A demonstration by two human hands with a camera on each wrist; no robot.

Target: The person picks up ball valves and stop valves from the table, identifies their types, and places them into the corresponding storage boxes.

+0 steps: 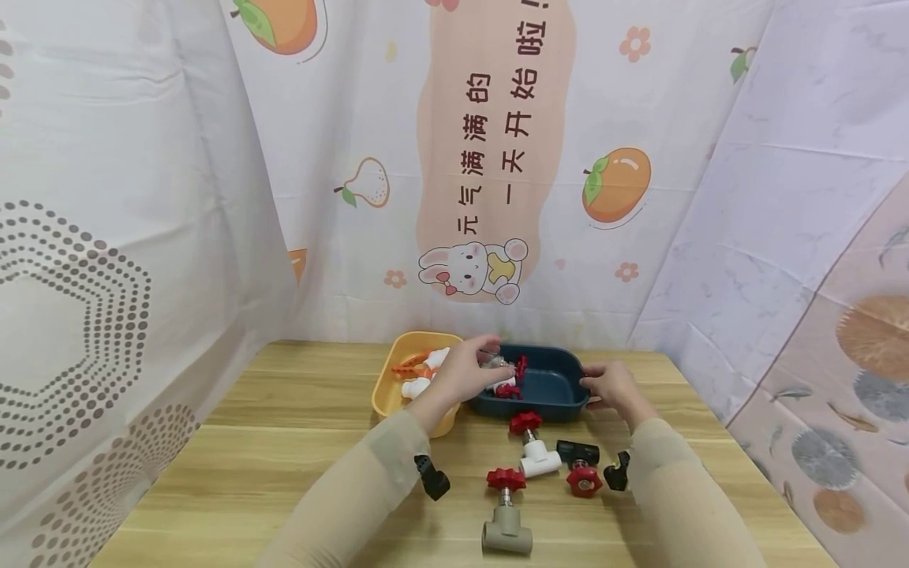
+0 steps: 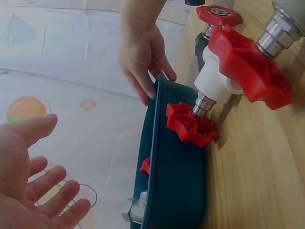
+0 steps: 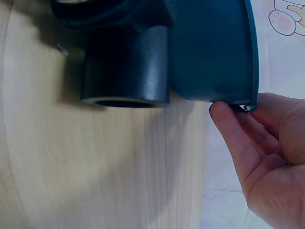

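Note:
My left hand [image 1: 465, 372] hovers by the left end of the dark blue bin [image 1: 554, 388], fingers loosely spread and the palm bare in the left wrist view. My right hand [image 1: 612, 385] grips the bin's right end; in the right wrist view the thumb and fingers [image 3: 233, 136] pinch the rim at its corner. Inside the bin's left part lie valves with red handwheels [image 1: 508, 390], partly hidden by my left hand. In front of the bin, a white tee valve [image 1: 540, 459] and a black tee valve [image 1: 578, 452] lie on the table, both with red handwheels.
A yellow bin [image 1: 383, 401] with white fittings [image 1: 415, 387] and orange pieces [image 1: 412, 369] stands left of the blue bin, behind my left forearm. Closer to me on the wooden table [image 1: 284, 473] is a grey-brown tee valve [image 1: 507, 532]. A printed curtain [image 1: 355, 260] hangs behind.

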